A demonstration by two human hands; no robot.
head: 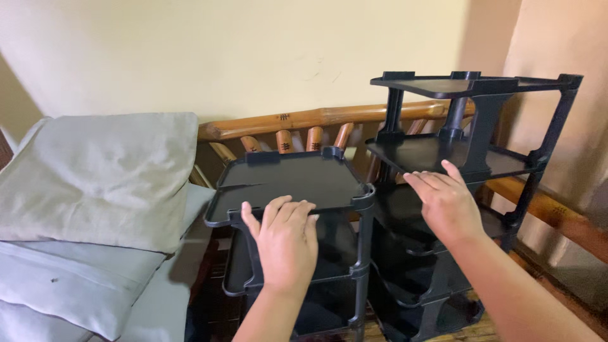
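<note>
Two black plastic shelf racks stand side by side on a bamboo sofa. The shorter rack [297, 180] is on the left; my left hand [286, 239] rests flat on the front edge of its top tray, fingers spread. The taller rack [481, 120] is on the right with several tiers. My right hand [446, 201] reaches toward the front of its second tier, fingers extended and holding nothing.
A grey cushion [104, 177] leans on the left over another grey cushion [69, 285]. The bamboo backrest rail [304, 119] runs behind the racks, with an armrest [551, 212] at right. A cream wall [253, 50] is behind.
</note>
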